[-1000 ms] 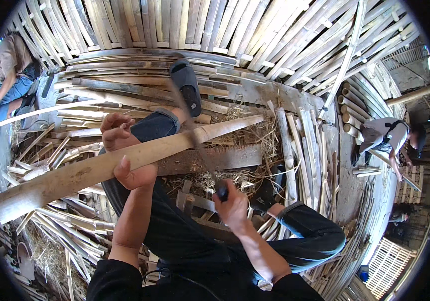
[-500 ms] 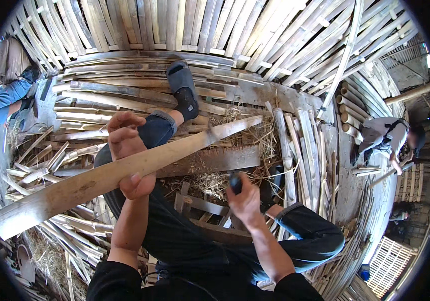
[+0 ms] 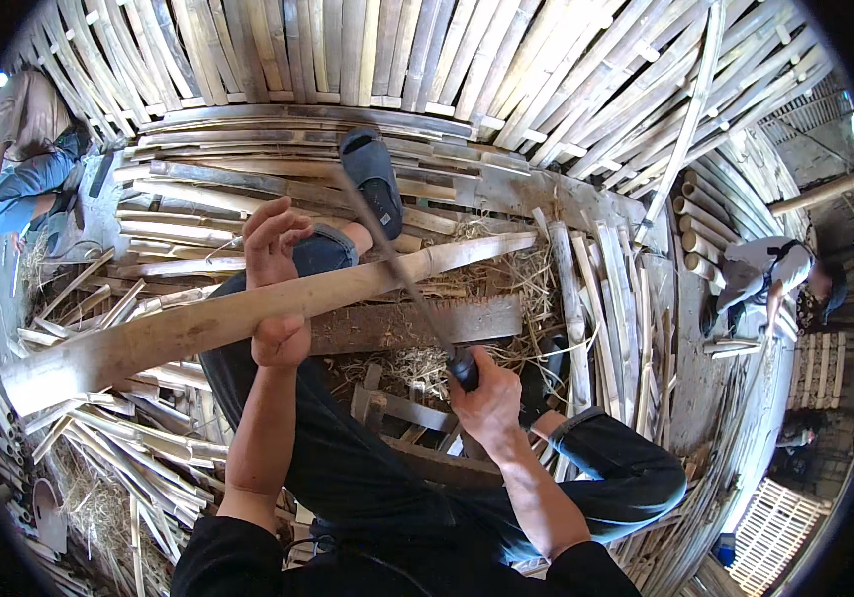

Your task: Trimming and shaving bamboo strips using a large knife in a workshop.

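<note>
Nearest, the person's legs, in dark jeans [image 3: 636,468], are spread apart. Above them the right hand [image 3: 486,398] has its fingers closed firmly around the black handle of a knife [image 3: 464,368]. The motion-blurred blade slants away to the left, crossing in front of a bamboo strip [image 3: 347,284]; whether blade and strip touch, I cannot tell.

The left hand [image 3: 283,333] is turned palm up, its fingers half curled and raised beyond the strip's far edge, its thumb at the near edge. The strip lies across that palm without the fingers wrapping round it. Its broad, pale end reaches out to the left, and its narrow end points right, past the far edge of a brown board [image 3: 467,320].

Fibrous shavings [image 3: 536,289] lie around the board's right end and along its near edge. Beyond its far edge, 1 foot wears a grey slipper [image 3: 367,164]. Loose slats [image 3: 168,458] are strewn to the left, and a layered stack [image 3: 188,234] lies farther off.

Farther away, 2 co-workers are bent over: 1 at the left [image 3: 34,119], 1 at the right [image 3: 760,274] near cut bamboo poles [image 3: 695,219]. At the back, pale slats [image 3: 347,50] stand in a long row.
</note>
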Demonstrator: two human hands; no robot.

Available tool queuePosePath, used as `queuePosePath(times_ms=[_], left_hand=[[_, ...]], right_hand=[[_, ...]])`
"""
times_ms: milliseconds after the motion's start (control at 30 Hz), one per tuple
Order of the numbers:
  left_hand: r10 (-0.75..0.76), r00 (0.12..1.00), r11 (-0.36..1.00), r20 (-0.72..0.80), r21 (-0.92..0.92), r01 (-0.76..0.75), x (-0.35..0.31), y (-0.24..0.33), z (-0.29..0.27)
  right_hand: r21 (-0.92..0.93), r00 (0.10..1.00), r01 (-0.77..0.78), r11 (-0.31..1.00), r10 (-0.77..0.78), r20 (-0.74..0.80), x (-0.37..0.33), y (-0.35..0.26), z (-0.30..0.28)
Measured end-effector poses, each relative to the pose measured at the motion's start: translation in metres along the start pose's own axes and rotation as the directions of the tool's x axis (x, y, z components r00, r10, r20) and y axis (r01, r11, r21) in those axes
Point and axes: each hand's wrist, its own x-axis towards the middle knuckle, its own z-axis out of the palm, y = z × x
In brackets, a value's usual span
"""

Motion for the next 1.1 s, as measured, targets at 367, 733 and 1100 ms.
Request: queuePosePath(times_ms=[367, 733, 1100], left_hand=[[0.079, 0.995, 0.988, -0.056, 0.134, -0.071, 0.001, -0.009, 0.001], [0.102, 0.994, 0.979, -0.035, 0.180, -0.095, 0.001, -0.011, 0.003], [0.148, 0.986, 0.938, -0.078, 0.328, -0.115, -0.010, -0.001, 0.010]], right_hand=[[-0.087, 0.995, -0.091, 0.992, 0.094, 0.035, 0.007, 0.023, 0.001], [-0.125, 0.995, -0.098, 0.987, 0.100, 0.009, 0.017, 0.057, 0.008], [-0.337, 0.955, -0.295, 0.894, 0.285, -0.078, 0.038, 0.092, 0.012]])
